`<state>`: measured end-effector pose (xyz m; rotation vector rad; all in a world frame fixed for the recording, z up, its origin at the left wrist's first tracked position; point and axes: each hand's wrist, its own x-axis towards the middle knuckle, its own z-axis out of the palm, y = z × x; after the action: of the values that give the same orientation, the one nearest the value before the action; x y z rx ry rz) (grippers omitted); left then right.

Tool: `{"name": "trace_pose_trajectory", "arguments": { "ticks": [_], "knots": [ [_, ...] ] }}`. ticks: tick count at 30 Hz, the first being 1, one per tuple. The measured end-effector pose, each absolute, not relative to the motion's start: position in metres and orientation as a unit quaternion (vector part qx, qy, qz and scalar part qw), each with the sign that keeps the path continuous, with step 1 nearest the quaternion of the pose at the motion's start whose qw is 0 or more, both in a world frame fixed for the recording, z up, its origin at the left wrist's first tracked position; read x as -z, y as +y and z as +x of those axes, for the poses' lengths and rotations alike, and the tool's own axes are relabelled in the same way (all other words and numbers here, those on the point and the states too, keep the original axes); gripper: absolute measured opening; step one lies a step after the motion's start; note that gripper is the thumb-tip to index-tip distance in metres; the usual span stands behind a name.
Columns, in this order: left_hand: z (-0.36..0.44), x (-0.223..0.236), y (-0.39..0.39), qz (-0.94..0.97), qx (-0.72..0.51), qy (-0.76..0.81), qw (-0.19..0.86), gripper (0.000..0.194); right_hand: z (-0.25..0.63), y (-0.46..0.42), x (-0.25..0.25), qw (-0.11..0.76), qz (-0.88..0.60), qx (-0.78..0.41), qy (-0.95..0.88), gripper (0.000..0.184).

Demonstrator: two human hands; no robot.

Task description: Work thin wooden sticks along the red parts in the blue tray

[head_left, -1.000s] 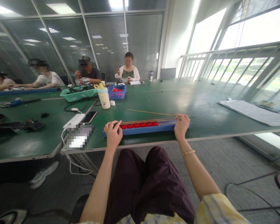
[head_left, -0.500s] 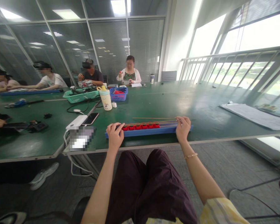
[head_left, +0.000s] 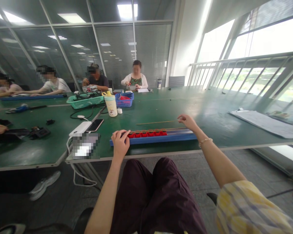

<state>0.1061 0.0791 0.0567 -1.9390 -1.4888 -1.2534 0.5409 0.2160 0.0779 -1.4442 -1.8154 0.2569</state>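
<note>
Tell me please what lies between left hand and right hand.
In the head view: red pieces in a blue tray, thin sticks lengthwise above it, and another stick behind.

Phone left of the tray, bottle beyond its left end, papers to its right

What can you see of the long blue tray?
The long blue tray, plastic-looking, lies lengthwise near the edge of the green table. Red pieces sit in a row towards its left, with a silvery surface further right. Thin tan rods run along its top. The left hand is on its left end.
</note>
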Motion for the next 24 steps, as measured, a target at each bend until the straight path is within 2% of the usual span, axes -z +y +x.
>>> {"name": "trace_pose_trajectory", "arguments": {
  "ticks": [5, 12, 20, 24],
  "knots": [
    [0.109, -0.058, 0.080, -0.692, 0.442, -0.537, 0.192, 0.035, 0.543, 0.218, -0.065, 0.342, -0.589, -0.139, -0.719, 0.016],
    [0.111, -0.055, 0.081, -0.693, 0.449, -0.528, 0.200, 0.034, 0.545, 0.224, -0.067, 0.224, -0.615, -0.142, -0.742, 0.020],
    [0.112, -0.056, 0.081, -0.692, 0.449, -0.532, 0.193, 0.035, 0.552, 0.240, -0.054, 0.178, -0.661, -0.119, -0.720, 0.033],
    [0.112, -0.057, 0.081, -0.693, 0.451, -0.529, 0.194, 0.035, 0.553, 0.241, -0.049, 0.193, -0.665, -0.107, -0.713, 0.035]
  ]
}}
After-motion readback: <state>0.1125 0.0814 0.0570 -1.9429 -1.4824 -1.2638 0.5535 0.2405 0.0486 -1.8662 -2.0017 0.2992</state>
